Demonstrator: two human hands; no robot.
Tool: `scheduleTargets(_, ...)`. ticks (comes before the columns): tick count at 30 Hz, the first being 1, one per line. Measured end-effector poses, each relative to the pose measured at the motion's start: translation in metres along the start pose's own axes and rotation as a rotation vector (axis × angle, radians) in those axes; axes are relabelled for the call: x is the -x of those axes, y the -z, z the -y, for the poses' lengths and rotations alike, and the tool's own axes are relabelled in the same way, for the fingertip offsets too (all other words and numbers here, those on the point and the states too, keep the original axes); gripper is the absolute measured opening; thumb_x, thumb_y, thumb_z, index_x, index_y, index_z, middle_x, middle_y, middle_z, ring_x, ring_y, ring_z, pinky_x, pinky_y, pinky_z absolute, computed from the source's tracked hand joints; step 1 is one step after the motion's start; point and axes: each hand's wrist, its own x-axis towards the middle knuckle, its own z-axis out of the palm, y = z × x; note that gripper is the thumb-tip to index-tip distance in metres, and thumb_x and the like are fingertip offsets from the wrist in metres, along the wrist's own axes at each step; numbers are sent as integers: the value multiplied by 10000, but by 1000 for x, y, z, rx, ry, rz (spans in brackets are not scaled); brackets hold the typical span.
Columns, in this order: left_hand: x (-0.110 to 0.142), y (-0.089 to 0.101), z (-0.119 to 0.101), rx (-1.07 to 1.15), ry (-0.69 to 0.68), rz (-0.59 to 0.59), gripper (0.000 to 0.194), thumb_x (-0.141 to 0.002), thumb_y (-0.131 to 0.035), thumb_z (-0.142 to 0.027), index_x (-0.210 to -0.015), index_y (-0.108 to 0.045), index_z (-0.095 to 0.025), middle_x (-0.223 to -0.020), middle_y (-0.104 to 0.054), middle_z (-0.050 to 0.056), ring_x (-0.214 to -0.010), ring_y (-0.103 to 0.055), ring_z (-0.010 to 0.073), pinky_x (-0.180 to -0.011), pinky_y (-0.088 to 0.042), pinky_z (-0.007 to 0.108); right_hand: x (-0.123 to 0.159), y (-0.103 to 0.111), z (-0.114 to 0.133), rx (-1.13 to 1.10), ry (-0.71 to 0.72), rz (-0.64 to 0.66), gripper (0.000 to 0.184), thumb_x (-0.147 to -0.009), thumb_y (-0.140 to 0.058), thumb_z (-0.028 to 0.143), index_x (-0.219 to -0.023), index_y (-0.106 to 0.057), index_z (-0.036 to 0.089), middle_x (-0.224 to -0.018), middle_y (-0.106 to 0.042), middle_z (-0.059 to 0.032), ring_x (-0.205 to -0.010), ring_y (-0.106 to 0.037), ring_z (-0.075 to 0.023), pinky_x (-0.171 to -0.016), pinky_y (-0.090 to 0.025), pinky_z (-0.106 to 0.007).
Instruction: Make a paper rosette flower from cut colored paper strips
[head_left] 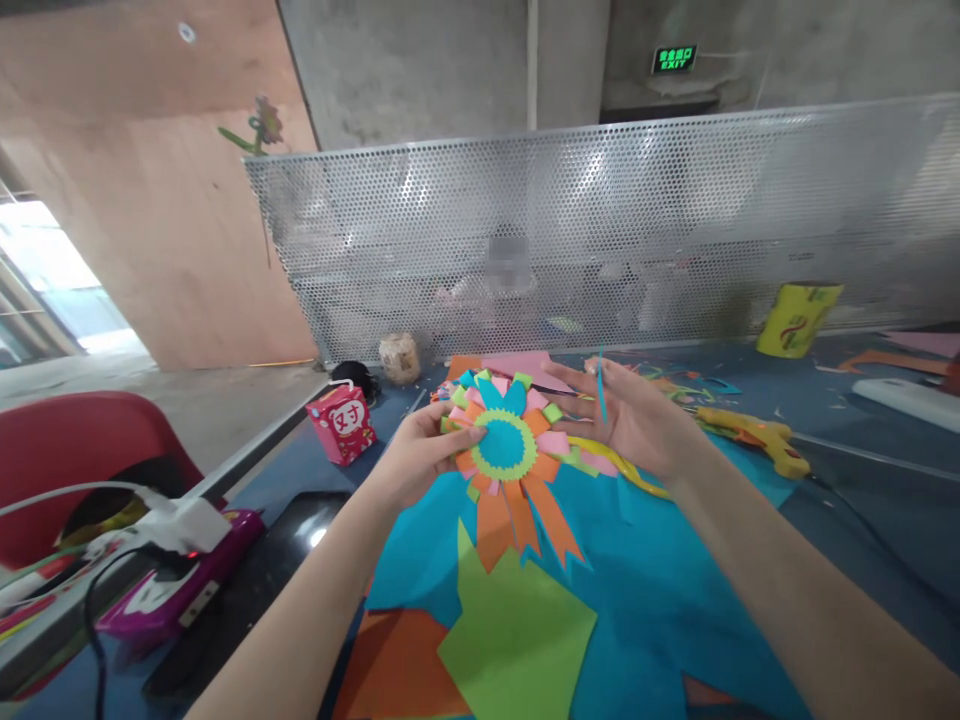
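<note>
My left hand (427, 455) pinches the left edge of a round rosette (540, 448), its thumb in front. The rosette has a blue centre, a jagged green ring, petals in several colours and orange tails hanging below. On its right side my right hand (619, 410) has its fingers stretched out toward the petals, their tips near or behind the edge. A thin blue strip (602, 390) stands upright against my right thumb; whether it is gripped there I cannot tell. Below lie a large blue sheet (637, 590), a green piece (517, 635) and an orange piece (401, 665).
A yellow glue gun (757, 437) with its cord lies at right, near a yellow-handled tool (619, 462) and paper scraps. At left are a pink box (341, 425), a dark phone or tablet (255, 570) and a purple power strip (180, 600). A perforated metal screen (420, 240) stands behind.
</note>
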Motion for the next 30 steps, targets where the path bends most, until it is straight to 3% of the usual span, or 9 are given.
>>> scheduleTargets(6,5,-8,-4,-122,-218,-57,236,-571,-726,-204,-784,-641,-151,-736,-683,19,-644,-630,137,-662,-526,279,3,-4,11,16,57,6,58,-768,-533,304,-724,-538,267,-949,-606,39,-895,-599,-202,-682,-518,-366)
scheduleTargets(10,6,-10,-5,-191,-273,-99,236,-568,-726,-212,-784,-646,-162,-705,-671,2,-641,-625,142,-666,-527,285,5,-11,24,128,243,-167,98,-720,-581,309,-661,-522,258,-784,-575,26,-773,-579,-146,-652,-497,-304)
scheduleTargets(14,8,-13,-2,-256,-256,-15,237,-602,-701,-222,-823,-636,-170,-778,-669,22,-754,-624,175,-690,-521,291,8,-20,30,265,439,-289,113,-687,-619,269,-627,-532,228,-594,-482,47,-554,-500,-85,-531,-446,-237)
scheduleTargets(18,13,-14,2,-458,-438,-49,199,-633,-672,-216,-828,-638,-197,-845,-646,36,-797,-598,188,-714,-501,303,14,-27,26,567,680,-520,75,-683,-643,275,-693,-579,237,-547,-507,53,-494,-488,-84,-466,-411,-218)
scheduleTargets(20,16,-15,3,-580,-544,-100,173,-626,-674,-195,-796,-648,-208,-833,-633,37,-794,-581,186,-737,-475,298,19,-31,24,684,742,-563,69,-683,-650,270,-703,-586,252,-547,-532,52,-489,-499,-89,-459,-410,-216)
scheduleTargets(23,20,-17,3,-629,-592,-131,176,-604,-686,-178,-774,-662,-215,-791,-623,38,-764,-570,186,-723,-452,288,24,-37,23,768,699,-537,64,-694,-642,258,-716,-582,265,-595,-573,44,-507,-521,-92,-459,-419,-211)
scheduleTargets(30,20,-24,3,-539,-465,-97,181,-598,-687,-201,-778,-659,-199,-786,-633,40,-742,-572,184,-658,-473,270,21,-30,21,716,586,-435,106,-709,-620,196,-804,-586,228,-618,-592,48,-510,-538,-78,-482,-452,-207)
